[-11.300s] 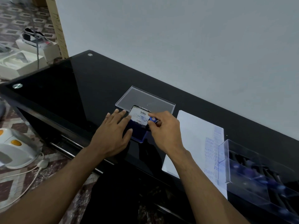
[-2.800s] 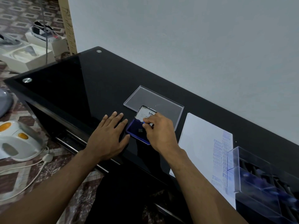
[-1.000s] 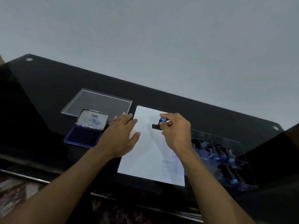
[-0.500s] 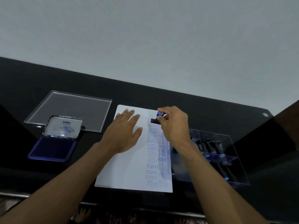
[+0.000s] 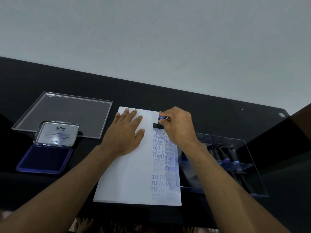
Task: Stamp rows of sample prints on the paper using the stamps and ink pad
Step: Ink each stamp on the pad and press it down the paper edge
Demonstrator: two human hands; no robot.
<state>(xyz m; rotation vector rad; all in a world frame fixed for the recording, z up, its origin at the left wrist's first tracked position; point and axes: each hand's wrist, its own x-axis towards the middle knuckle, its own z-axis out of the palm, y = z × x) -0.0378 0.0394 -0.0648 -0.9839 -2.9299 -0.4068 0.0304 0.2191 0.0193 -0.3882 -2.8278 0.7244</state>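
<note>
The right hand covers most of the small black stamp with a blue knob, so its face on the white sheet of paper cannot be seen. Beside the paper, the dark stamps in the clear plastic organiser box blur together, and the lowest prints are too faint to read
</note>
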